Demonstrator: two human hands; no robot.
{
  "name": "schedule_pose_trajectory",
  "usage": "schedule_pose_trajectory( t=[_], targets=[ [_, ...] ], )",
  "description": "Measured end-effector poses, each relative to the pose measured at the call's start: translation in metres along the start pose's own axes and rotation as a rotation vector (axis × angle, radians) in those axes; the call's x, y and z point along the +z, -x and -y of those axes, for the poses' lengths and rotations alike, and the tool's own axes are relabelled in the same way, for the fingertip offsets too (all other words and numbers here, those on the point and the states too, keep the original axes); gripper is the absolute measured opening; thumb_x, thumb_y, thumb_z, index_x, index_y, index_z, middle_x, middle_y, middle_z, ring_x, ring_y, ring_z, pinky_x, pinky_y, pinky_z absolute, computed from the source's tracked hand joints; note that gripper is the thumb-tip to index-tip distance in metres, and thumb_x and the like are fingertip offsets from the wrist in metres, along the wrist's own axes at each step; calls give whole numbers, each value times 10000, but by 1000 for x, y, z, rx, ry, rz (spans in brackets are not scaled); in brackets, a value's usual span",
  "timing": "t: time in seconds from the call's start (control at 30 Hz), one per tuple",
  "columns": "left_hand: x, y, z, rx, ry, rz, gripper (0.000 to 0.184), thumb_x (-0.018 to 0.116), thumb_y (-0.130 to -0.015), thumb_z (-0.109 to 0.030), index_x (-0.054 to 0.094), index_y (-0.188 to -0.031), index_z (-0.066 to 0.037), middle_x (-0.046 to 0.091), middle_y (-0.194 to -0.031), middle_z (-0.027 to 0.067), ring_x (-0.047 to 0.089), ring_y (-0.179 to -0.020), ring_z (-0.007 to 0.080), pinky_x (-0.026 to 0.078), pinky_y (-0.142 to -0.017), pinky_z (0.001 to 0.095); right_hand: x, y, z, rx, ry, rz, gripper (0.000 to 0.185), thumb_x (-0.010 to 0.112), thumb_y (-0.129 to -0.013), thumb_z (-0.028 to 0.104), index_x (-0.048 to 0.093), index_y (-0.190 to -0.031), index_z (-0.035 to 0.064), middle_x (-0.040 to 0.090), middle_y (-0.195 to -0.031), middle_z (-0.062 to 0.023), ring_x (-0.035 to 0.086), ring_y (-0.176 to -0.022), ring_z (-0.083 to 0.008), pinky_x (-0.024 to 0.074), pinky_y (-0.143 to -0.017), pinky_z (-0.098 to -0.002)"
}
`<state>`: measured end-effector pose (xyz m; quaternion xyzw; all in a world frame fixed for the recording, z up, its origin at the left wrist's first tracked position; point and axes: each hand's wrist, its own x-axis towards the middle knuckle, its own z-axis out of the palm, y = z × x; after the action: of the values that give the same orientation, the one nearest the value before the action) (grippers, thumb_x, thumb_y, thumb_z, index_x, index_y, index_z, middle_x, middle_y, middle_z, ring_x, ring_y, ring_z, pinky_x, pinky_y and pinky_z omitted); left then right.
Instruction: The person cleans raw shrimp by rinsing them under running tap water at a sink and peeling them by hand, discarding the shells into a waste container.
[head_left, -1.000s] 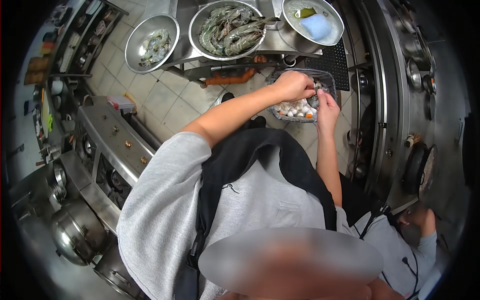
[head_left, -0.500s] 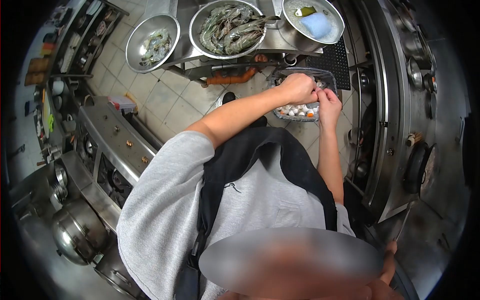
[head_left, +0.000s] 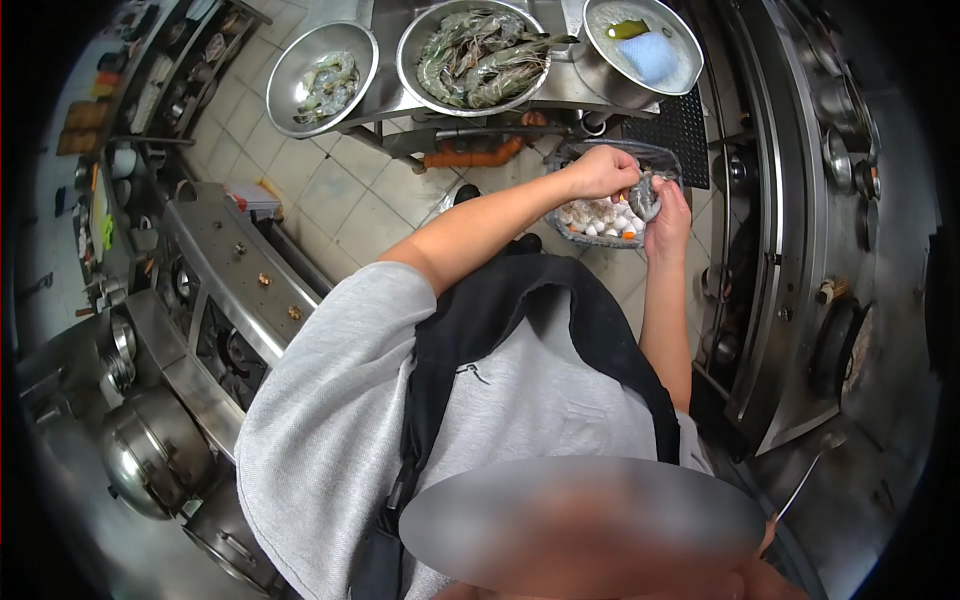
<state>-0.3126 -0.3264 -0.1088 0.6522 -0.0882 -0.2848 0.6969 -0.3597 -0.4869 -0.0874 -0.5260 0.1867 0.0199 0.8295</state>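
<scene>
A grey shrimp [head_left: 645, 200] hangs over a lined waste bin [head_left: 572, 238], gripped in the fingers of my right hand [head_left: 668, 215]. My left hand [head_left: 605, 172] is closed beside it, thumb and fingers pinched together at the shrimp's near end; what sits between those fingertips is too small to make out. White shells and orange bits [head_left: 605, 222] lie in the bin below. Ahead, a steel bowl [head_left: 403, 62] holds a heap of whole shrimp [head_left: 490, 60]. To its left, a smaller bowl [head_left: 285, 115] contains a few peeled-looking shrimp [head_left: 328, 85].
A steel pot [head_left: 612, 88] at the front right holds cloudy liquid, a blue pad [head_left: 646, 58] and a green item [head_left: 627, 29]. Steel counters [head_left: 225, 265] flank me at left and right [head_left: 765, 250]. An orange pipe [head_left: 475, 155] runs under the front table. Another person's hand [head_left: 768, 535] shows at lower right.
The shrimp now shows between my hands, which have drawn slightly apart. The whole view has shifted a little, so the bowls and bin appear farther right.
</scene>
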Motion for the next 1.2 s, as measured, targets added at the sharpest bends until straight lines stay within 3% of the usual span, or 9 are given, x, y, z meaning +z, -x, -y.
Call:
schedule_pose_trajectory(
  t=[0.2,0.27,0.5,0.77,0.83,0.9,0.97,1.03,1.2],
  targets=[
    [-4,1,0,105,183,40,140,620,-907,-148,643,-858,-19,637,-721,23,619,-640,105,497,-595,271,6,-3,10,-144,332,-10,191,731,-914,178,715,-957,-8,682,-876,5,589,-791,-62,469,-734,-220],
    [-4,7,-13,239,-369,-180,127,648,-883,-143,630,-863,-19,641,-745,44,627,-683,118,503,-621,313,3,-7,12,-156,489,-33,219,733,-915,180,718,-999,-21,694,-910,-6,594,-807,-60,471,-741,-216],
    [-2,12,-35,462,-674,-185,144,668,-879,-174,662,-928,-39,658,-772,92,627,-685,137,509,-651,354,-3,-14,14,-77,460,63,238,732,-922,186,716,-1046,-16,700,-934,6,585,-808,-44,457,-710,-198],
    [-14,-23,-14,2,434,-339,117,638,-917,-150,648,-906,-34,674,-785,38,628,-627,101,486,-561,259,0,-11,24,-227,159,-121,180,645,-977,207,687,-986,32,682,-921,18,591,-775,-41,479,-650,-212],
    [-20,-34,5,104,188,-379,141,643,-908,-175,652,-947,-40,676,-805,59,651,-650,156,520,-617,308,-7,-13,27,-200,172,-156,199,637,-983,189,671,-1064,11,685,-979,-18,592,-722,-68,549,-657,-257],
    [-23,-29,6,470,-654,-512,225,654,-897,-242,654,-1019,-53,681,-828,94,670,-696,236,538,-685,360,-7,-10,26,-174,155,-149,185,617,-994,192,654,-1059,23,678,-960,-14,603,-740,-71,544,-655,-252],
    [-19,-27,-7,431,-729,-482,379,695,-844,-361,649,-1069,-60,692,-852,117,683,-769,298,543,-737,400,-2,-13,22,-119,119,-117,160,576,-1017,199,619,-1049,48,664,-922,-5,624,-776,-75,534,-652,-242],
    [-2,-16,-34,12,-611,-250,468,752,-815,-402,652,-1074,-26,671,-793,82,657,-706,217,528,-697,338,-2,-19,11,-140,161,-102,155,568,-1021,194,603,-1050,46,663,-920,-15,637,-787,-84,543,-663,-249],
    [8,-12,-28,306,-734,-291,515,742,-793,-347,624,-1186,-37,678,-836,133,683,-792,310,549,-748,405,2,-15,0,-126,174,0,156,561,-1019,191,593,-1045,40,675,-904,-55,669,-779,-104,573,-703,-271]
  ],
)
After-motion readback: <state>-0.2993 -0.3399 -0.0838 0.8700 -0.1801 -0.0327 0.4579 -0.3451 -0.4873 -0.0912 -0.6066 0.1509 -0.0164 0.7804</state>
